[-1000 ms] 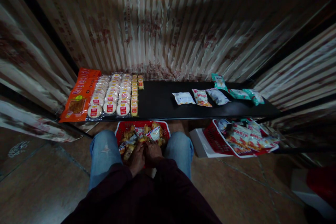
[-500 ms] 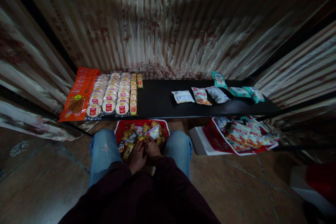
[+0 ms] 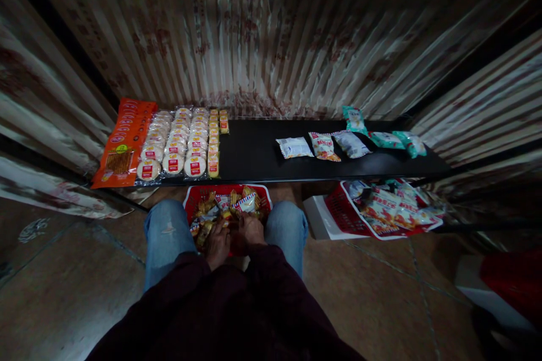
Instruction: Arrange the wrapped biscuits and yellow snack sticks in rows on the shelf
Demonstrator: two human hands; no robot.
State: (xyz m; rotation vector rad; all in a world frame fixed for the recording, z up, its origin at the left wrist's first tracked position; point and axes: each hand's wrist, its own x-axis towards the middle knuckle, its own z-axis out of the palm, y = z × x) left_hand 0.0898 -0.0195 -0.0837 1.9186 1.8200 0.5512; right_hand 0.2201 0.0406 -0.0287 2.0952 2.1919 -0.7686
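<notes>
Between my knees sits a red basket (image 3: 265, 192) with a white rim, filled with small wrapped snacks, several in gold-coloured wrappers. Both my hands are inside its near part. My left hand (image 3: 218, 243) lies over the gold packets, its fingers curled down among them. My right hand (image 3: 251, 230) is a short way to the right, fingers bent and close together, just below a white packet with a striped edge (image 3: 245, 203). What either hand holds is hidden by the fingers and the dim light.
A black shelf (image 3: 249, 152) spans the front. At its left lie an orange bag (image 3: 122, 141), rows of round wrapped crackers (image 3: 173, 163) and small yellow packets (image 3: 214, 163). White snack bags (image 3: 294, 148) and green bags (image 3: 385, 140) lie right. Another red basket (image 3: 345, 211) holds snack bags.
My hands, close together before, have moved apart inside the basket, the right one shifting right. The view has tilted slightly, so the shelf appears higher.
</notes>
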